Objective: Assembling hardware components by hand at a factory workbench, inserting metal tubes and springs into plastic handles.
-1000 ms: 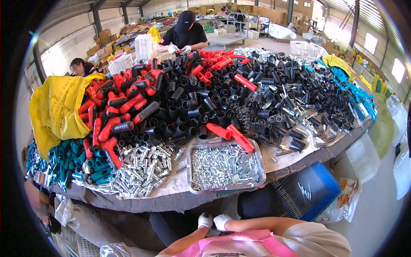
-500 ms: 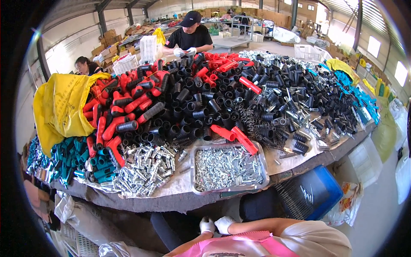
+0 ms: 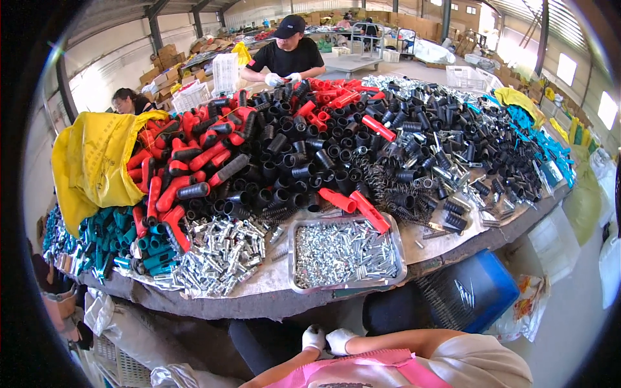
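My left hand (image 3: 314, 337), in a white glove, rests low over my lap in front of the table edge. Beside it lies my right hand (image 3: 339, 341), gloved the same way, with the two close together. Their fingers point down and away, so I cannot see whether they hold anything. Nearest to them on the table is a metal tray (image 3: 394, 275) full of small silver pins. Two red plastic housings (image 3: 370, 212) lie at its far edge. Left of the tray spreads a pile of silver metal parts (image 3: 223, 255).
Black sleeves (image 3: 304, 155) and red-and-black handles (image 3: 174, 187) are heaped across the table. A yellow sack (image 3: 97, 168) and teal housings (image 3: 103, 242) lie at left. Coiled springs (image 3: 394, 184) lie right of centre. A blue bin (image 3: 482, 291) stands below the table's right front. A co-worker (image 3: 288, 55) stands opposite.
My hands stay in nearly the same place over my lap. Across the table, the co-worker's gloved hands and head have shifted slightly.
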`<state>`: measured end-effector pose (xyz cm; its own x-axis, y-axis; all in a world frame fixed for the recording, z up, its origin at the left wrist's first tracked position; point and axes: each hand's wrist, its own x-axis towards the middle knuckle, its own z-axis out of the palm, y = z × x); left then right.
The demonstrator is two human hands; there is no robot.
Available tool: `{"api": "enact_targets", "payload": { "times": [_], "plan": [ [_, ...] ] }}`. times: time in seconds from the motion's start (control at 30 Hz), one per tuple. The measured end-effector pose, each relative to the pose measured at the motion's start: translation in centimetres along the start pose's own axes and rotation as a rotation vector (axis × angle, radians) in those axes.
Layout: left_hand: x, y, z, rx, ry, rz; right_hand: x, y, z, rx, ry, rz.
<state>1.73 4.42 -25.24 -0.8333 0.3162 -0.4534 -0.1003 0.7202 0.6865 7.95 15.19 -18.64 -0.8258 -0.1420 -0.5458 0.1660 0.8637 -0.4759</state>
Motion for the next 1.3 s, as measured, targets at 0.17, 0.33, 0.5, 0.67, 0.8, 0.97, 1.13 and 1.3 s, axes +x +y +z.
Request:
{"api": "enact_targets", "payload": {
  "times": [0.17, 0.33, 0.5, 0.67, 0.8, 0.97, 1.13, 1.3],
  "plan": [
    [0.6, -0.3, 0.6, 0.092, -0.055, 0.004, -0.4, -0.1, 1.3, 0.044, 0.002, 0.081],
    [-1.7, 3.0, -1.4, 0.006, -0.096, 0.025, -3.1, -0.9, -3.0, 0.023, -0.091, 0.035],
    [-1.4, 0.5, -0.3, -0.004, 0.011, -0.023, -1.9, -0.8, -2.0, 0.001, -0.056, -0.036],
    [-0.4, 0.1, 1.2, 0.113, 0.04, 0.098, -1.3, -0.1, 1.4, 0.069, -0.023, 0.096],
    [0.4, -1.3, 2.0, 0.23, -0.061, 0.058, -0.3, 0.6, 0.6, 0.056, -0.05, 0.127],
    [-1.3, 0.3, 0.2, -0.712, 0.095, -0.186, -1.4, -1.0, -5.8, -0.213, -0.043, -0.184],
    [0.1, -4.5, 2.4, -0.311, 0.189, -0.139, 0.9, -1.0, -1.7, -0.294, -0.012, -0.165],
    [0.1, -0.4, 0.6, -0.346, 0.038, -0.177, -0.8, -1.5, -4.9, -0.228, -0.051, -0.119]
  ]
}}
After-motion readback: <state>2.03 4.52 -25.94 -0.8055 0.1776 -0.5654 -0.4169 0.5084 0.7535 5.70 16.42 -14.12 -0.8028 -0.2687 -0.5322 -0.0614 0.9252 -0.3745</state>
